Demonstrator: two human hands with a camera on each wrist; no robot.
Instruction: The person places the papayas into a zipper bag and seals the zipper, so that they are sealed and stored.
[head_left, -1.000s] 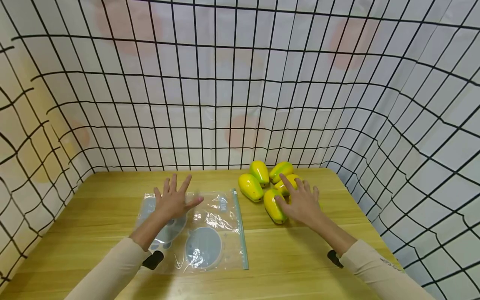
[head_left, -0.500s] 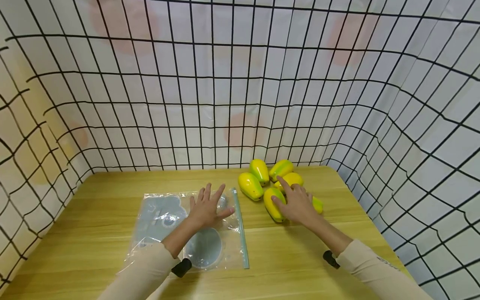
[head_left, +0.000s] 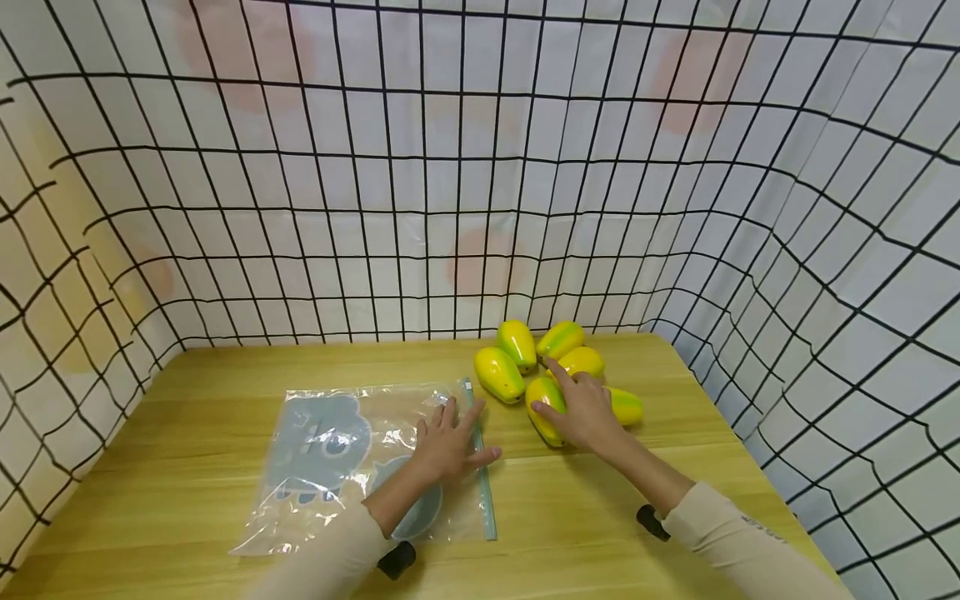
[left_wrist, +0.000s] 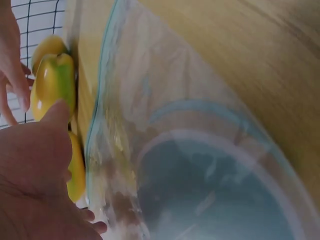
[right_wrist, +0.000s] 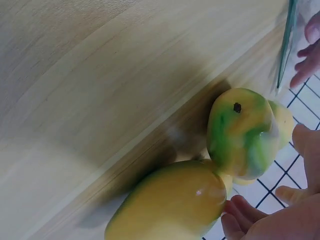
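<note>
A clear zip bag (head_left: 397, 404) with blue-grey cartoon prints lies flat on the wooden table. Over its right part, near the teal zip edge (head_left: 488, 500), my left hand (head_left: 446, 454) is spread with fingers extended. Several glossy yellow-green papayas are grouped right of the bag. My right hand (head_left: 588, 417) reaches over the nearest papaya (head_left: 540, 427), thumb and forefinger apart. Another papaya (head_left: 625, 407) lies just beyond that hand's outer side. In the right wrist view, fingertips come right up to a papaya (right_wrist: 170, 205), and the fingers are not wrapped around it.
More papayas (head_left: 498, 375) sit toward the table's back. A black wire grid (head_left: 427, 212) backed by pale sheeting rises along the rear and both sides. The wooden table (head_left: 165, 450) extends left of the bag.
My left hand has moved right and nearer across the bag, from its left half to beside the zip edge. My right hand has shifted slightly left over the papayas.
</note>
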